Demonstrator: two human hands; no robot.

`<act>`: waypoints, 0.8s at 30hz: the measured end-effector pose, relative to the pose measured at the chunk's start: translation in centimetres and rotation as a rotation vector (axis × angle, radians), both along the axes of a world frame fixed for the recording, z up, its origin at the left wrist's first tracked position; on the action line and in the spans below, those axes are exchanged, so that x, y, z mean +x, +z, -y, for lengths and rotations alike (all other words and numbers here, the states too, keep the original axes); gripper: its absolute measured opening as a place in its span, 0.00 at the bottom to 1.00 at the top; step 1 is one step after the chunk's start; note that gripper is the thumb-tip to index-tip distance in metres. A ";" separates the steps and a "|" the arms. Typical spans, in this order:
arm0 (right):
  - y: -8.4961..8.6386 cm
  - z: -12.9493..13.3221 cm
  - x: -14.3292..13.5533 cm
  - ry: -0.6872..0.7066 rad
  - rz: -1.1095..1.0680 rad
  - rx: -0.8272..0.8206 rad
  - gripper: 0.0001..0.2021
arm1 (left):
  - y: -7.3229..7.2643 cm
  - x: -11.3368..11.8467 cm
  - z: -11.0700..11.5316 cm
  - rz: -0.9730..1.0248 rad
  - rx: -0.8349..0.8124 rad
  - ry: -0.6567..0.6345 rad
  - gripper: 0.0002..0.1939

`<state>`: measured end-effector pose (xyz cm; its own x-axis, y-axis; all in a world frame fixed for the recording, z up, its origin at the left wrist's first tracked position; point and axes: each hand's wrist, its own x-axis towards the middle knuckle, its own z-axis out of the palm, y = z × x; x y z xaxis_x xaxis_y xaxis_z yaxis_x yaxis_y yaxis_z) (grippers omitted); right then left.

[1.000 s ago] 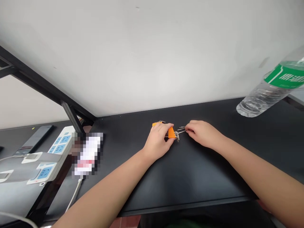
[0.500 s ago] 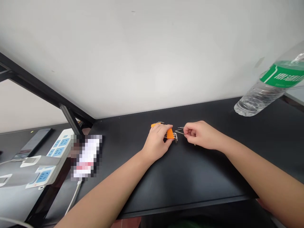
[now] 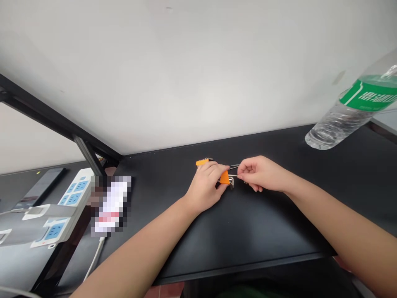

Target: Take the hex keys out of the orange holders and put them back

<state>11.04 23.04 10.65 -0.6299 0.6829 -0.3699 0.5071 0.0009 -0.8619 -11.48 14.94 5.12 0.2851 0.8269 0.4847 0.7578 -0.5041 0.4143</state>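
Note:
My left hand (image 3: 206, 184) is closed around an orange hex key holder (image 3: 224, 178) over the black tabletop, its middle covered by my fingers. Several bent metal hex keys (image 3: 231, 181) stick out at the holder's right end, and more key ends show at its upper left. Just to the right, my right hand (image 3: 254, 173) pinches a thin hex key (image 3: 233, 176), whose tip meets the holder's right end. Another slim metal key (image 3: 235, 166) lies behind those fingertips. How far the pinched key sits in the holder is hidden.
A large water bottle (image 3: 336, 120) with a green label stands at the back right by the wall. On the left are a blurred phone (image 3: 111, 203) with a white cable, a white power strip (image 3: 66, 207) with plugs, and a dark phone (image 3: 41, 186). A black metal frame (image 3: 49, 116) rises there.
My right hand has moved slightly left, bringing the pinched hex key from beside the holder up against its right end. My left hand keeps its hold on the holder. The view has shifted slightly.

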 end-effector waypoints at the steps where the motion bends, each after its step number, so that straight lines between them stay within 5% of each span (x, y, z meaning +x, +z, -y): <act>1: -0.3 0.1 -0.3 -0.018 -0.033 -0.055 0.08 | 0.1 0.2 0.1 -0.011 0.007 -0.012 0.22; 7: -1.8 0.9 -2.3 -0.112 -0.254 -0.210 0.19 | 0.4 0.7 0.3 0.021 -0.035 -0.032 0.20; 10: -1.8 0.4 -1.8 -0.071 -0.134 0.016 0.20 | 0.1 0.2 0.1 0.044 -0.032 0.018 0.22; 13: -1.9 -1.0 -0.3 0.043 0.100 0.541 0.12 | -0.3 -0.1 0.0 0.056 -0.027 0.065 0.23; 15: -2.2 -1.8 0.6 0.117 0.245 0.750 0.10 | -0.3 -0.2 0.0 0.066 -0.039 0.075 0.23; 24: -1.3 -1.3 0.1 0.248 0.552 0.768 0.07 | -0.3 -0.1 -0.1 0.054 -0.054 0.070 0.23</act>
<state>11.18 24.30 9.35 -0.6603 0.7326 -0.1655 0.7486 0.6241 -0.2239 -11.60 15.00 4.81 0.2000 0.8694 0.4519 0.7664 -0.4262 0.4806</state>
